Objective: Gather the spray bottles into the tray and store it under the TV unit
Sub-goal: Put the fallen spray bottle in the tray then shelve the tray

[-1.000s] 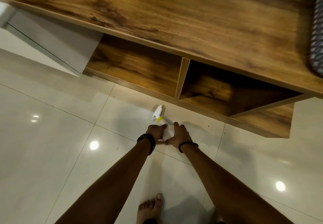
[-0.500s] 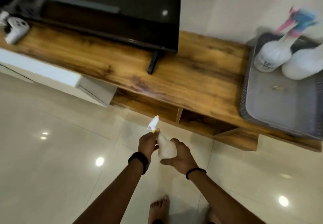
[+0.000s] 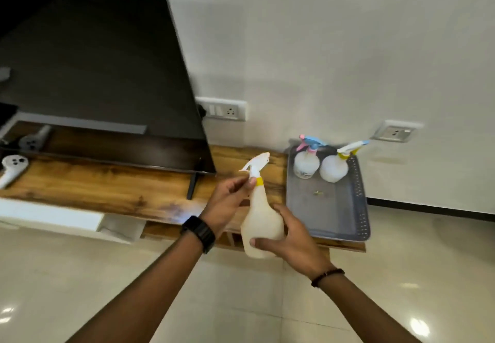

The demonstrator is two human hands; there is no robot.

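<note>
I hold a white spray bottle [image 3: 261,216] with a yellow collar and white trigger head upright in front of the wooden TV unit [image 3: 128,187]. My left hand [image 3: 227,200] grips its neck just under the trigger. My right hand [image 3: 292,238] wraps its lower body. To the right, a grey perforated tray [image 3: 337,208] rests on the unit's right end. Two spray bottles stand at the tray's far end: one with a pink and blue head [image 3: 306,162], one with a white and yellow head [image 3: 334,167].
A black TV [image 3: 93,80] on thin legs fills the unit's left and middle. Two white game controllers [image 3: 12,168] lie at the unit's far left. Wall sockets [image 3: 225,108] sit behind. Open shelf compartments lie under the top; glossy tiled floor [image 3: 80,275] is below.
The bottle has been lifted from the floor up to the level of the unit's top. My view has risen from the floor and shelves to the TV, wall and tray.
</note>
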